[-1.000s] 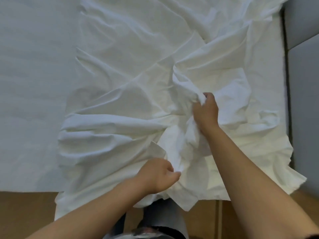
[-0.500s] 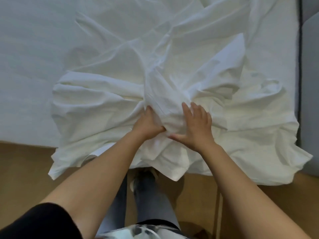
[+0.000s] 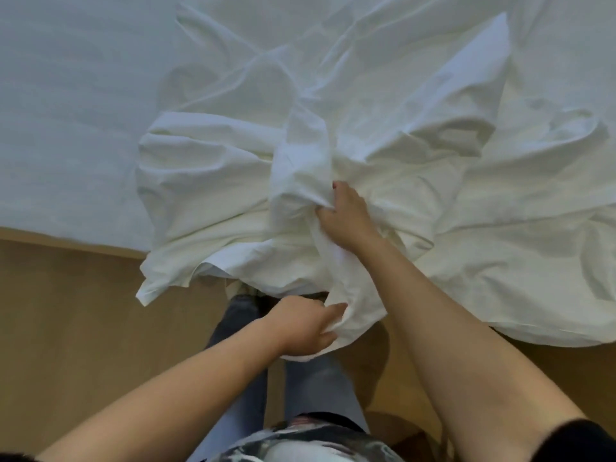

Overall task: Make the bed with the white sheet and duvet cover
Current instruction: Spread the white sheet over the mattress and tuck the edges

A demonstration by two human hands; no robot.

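A crumpled white duvet cover [image 3: 416, 155] lies bunched over the near edge of the bed, with part of it hanging past the edge toward the floor. Under it, the flat white sheet [image 3: 66, 111] covers the mattress on the left. My right hand [image 3: 346, 215] grips a raised fold of the duvet cover near the bed's edge. Below it, my left hand [image 3: 303, 325] pinches the hanging lower edge of the same cloth, just off the bed and above my legs.
Tan wooden floor [image 3: 66, 311] runs along the near side of the bed. My legs in grey jeans [image 3: 320, 378] stand right against the bed edge. A loose corner of the cover [image 3: 146, 295] dangles at the left.
My left hand has dropped from the bunched fold on the bed to the hanging edge below. My right hand went from lying flat on the cloth to gripping the fold. More cloth hangs off the bed.
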